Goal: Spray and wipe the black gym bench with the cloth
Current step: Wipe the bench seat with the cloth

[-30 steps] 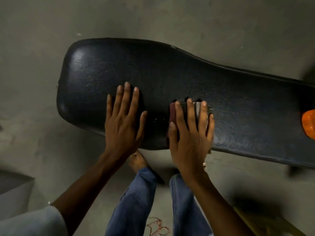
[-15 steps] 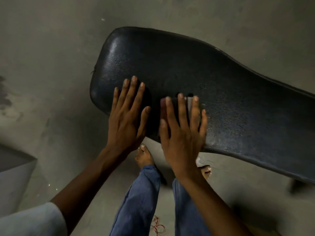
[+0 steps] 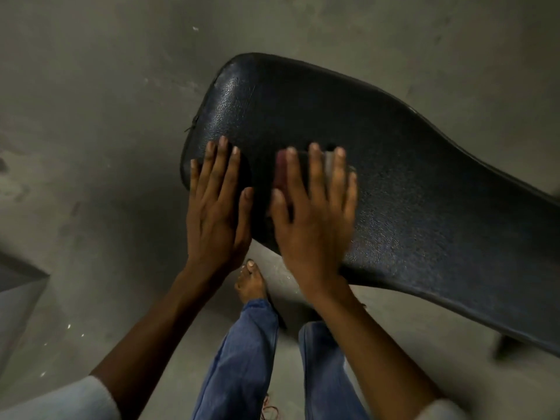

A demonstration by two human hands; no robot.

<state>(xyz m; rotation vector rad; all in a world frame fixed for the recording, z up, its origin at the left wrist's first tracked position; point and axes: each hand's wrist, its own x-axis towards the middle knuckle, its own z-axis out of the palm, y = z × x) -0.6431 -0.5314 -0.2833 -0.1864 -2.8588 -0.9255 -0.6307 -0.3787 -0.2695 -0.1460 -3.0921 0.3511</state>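
since a second ago both my hands have travelled along the black gym bench (image 3: 409, 183) toward its rounded end; that end now sits just beyond my left fingertips, where earlier there was a wide stretch of pad to their left. the orange thing that showed at the far right edge a second ago is out of view now, and my head has swung with the stroke, so the bench lies more slanted across the picture.

going left to right: a pale grey block (image 3: 15, 310) sits on the concrete floor (image 3: 91, 86) at the left edge. my left hand (image 3: 216, 213) lies flat on the surface near the end of the pad, fingers straight and together, holding nothing, only bracing. just beside it, thumbs near but apart, my right hand (image 3: 315, 219) presses flat on the cloth (image 3: 280, 172), fingers straight and spread over it; a dark reddish edge of the cloth peeks out by my index finger and a greyish bit between the outer fingers. the right hand is blurred. below, my jeans (image 3: 239, 359) and a bare foot (image 3: 251, 280) stand on the floor.

as i judge it, the wiping is well under way. the pad right of my hand shows a speckled sheen, possibly spray, though i cannot tell for sure. the rounded end and the far edge look left to do.
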